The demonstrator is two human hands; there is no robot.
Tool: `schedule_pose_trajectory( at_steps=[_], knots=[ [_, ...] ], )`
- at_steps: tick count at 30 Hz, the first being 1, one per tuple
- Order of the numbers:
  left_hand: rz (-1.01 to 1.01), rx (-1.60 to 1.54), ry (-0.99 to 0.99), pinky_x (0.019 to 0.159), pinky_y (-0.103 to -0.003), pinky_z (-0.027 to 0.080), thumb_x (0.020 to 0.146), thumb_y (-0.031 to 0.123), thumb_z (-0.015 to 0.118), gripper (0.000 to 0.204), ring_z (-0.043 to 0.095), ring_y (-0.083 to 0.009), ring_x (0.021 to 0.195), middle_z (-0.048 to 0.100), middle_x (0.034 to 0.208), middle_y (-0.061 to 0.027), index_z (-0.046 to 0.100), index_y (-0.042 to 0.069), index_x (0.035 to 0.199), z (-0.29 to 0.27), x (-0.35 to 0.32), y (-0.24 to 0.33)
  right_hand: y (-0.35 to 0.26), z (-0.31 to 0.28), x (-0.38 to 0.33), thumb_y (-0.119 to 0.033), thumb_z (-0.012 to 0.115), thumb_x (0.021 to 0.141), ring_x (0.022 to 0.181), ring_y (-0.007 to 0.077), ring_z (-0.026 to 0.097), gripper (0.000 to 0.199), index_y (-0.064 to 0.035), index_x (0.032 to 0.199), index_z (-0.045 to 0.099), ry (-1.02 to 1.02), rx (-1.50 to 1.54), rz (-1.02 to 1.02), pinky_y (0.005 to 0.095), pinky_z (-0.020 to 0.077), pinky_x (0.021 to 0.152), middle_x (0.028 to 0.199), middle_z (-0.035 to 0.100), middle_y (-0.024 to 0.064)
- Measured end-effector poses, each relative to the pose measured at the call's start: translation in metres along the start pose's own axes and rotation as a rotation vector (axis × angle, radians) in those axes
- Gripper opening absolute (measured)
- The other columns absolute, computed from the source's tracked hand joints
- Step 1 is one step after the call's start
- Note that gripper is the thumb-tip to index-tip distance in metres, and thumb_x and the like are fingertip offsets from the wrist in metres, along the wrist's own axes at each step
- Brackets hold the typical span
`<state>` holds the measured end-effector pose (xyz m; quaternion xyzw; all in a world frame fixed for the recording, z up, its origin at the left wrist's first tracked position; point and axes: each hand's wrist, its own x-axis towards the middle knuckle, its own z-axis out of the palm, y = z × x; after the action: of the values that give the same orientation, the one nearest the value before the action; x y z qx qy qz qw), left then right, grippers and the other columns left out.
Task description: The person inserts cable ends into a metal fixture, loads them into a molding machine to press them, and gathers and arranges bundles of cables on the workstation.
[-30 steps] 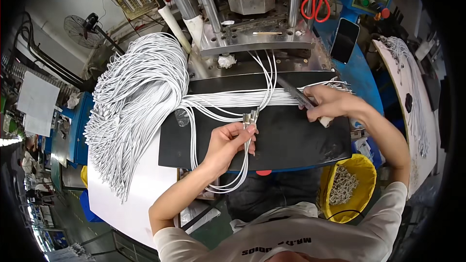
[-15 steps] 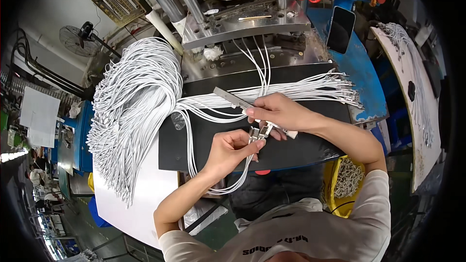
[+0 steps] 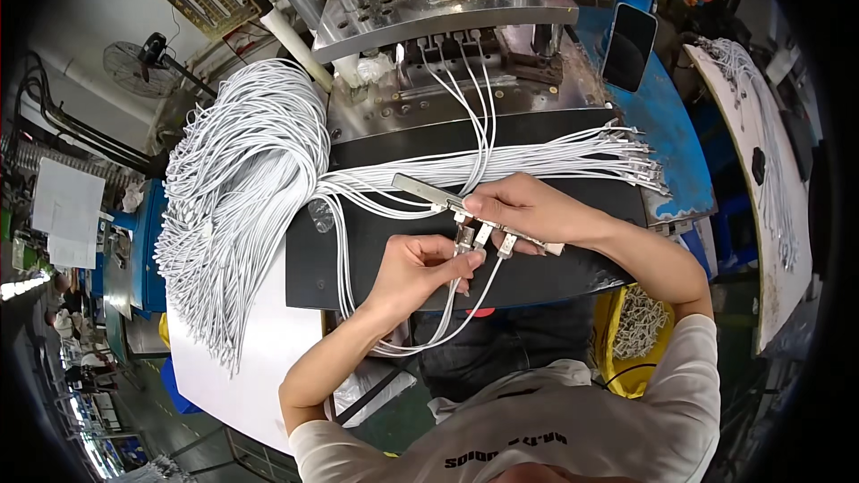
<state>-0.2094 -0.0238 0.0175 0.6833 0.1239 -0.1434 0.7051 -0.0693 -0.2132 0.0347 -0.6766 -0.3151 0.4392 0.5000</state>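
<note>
White cable ends (image 3: 465, 246) pinched in left hand (image 3: 420, 270), right hand (image 3: 528, 210) gripping metal bar (image 3: 429, 190)

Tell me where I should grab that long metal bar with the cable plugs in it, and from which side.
Take the metal bar at its bare left stretch, coming from above with the grip across its narrow width. That end juts free over the black mat, while the right part is covered by the right hand and carries the plugs that the left hand is working at.
</note>
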Motion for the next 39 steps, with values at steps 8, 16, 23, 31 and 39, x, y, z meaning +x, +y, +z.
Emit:
schedule_pose_trajectory(
  at_steps=[8,16,23,31,39],
  knots=[
    [0.098,-0.160,0.088,0.058,-0.023,0.048,0.099,0.022,0.074,0.028,0.061,-0.0069,0.063,0.069,0.074,-0.0027,0.075,-0.001,0.084,-0.004,-0.001,-0.008,-0.007,-0.001,-0.012,-0.037,0.078,0.094,0.045,0.0065,0.053,0.042,-0.0009,0.114,0.067,-0.022,-0.111,-0.041,0.0225,0.0399,0.041,0.064,0.061,0.0021],
    [0.097,-0.154,0.045,0.061,-0.025,0.053,0.104,0.028,0.068,0.031,0.064,-0.0097,0.065,0.072,0.083,-0.0059,0.076,-0.002,0.099,-0.004,0.000,-0.014,-0.009,0.005,-0.010,-0.036,0.084,0.089,0.045,0.0072,0.053,0.047,-0.0008,0.113,0.066,0.019,-0.126,0.039,0.0236,0.0382,0.040,0.065,0.062,0.0008],
    [0.084,-0.196,0.035,0.068,-0.028,0.060,0.106,0.028,0.063,0.035,0.072,-0.0155,0.074,0.077,0.098,-0.0135,0.074,-0.004,0.112,-0.005,-0.002,-0.007,-0.010,-0.003,-0.011,-0.038,0.083,0.090,0.047,0.0080,0.055,0.043,-0.0009,0.106,0.069,0.041,-0.199,0.086,0.0264,0.0398,0.042,0.067,0.064,0.0018],
    [0.133,-0.058,0.007,0.071,-0.031,0.063,0.103,0.019,0.067,0.028,0.076,-0.0204,0.081,0.077,0.100,-0.0171,0.073,-0.007,0.112,-0.003,-0.009,-0.005,-0.002,-0.040,-0.033,-0.036,0.081,0.090,0.061,0.0189,0.064,0.036,-0.0019,0.100,0.073,0.001,-0.675,-0.303,0.0367,0.0476,0.058,0.069,0.067,0.0090],
    [0.248,-0.112,0.189,0.070,-0.030,0.065,0.098,0.011,0.072,0.033,0.075,-0.0223,0.091,0.072,0.103,-0.0173,0.065,-0.012,0.121,-0.018,0.074,0.067,-0.020,-0.099,-0.033,-0.035,0.071,0.096,0.077,0.0346,0.071,0.032,-0.0028,0.098,0.073,0.492,-1.029,-0.058,0.0459,0.0521,0.069,0.079,0.073,0.0159]
  ],
)
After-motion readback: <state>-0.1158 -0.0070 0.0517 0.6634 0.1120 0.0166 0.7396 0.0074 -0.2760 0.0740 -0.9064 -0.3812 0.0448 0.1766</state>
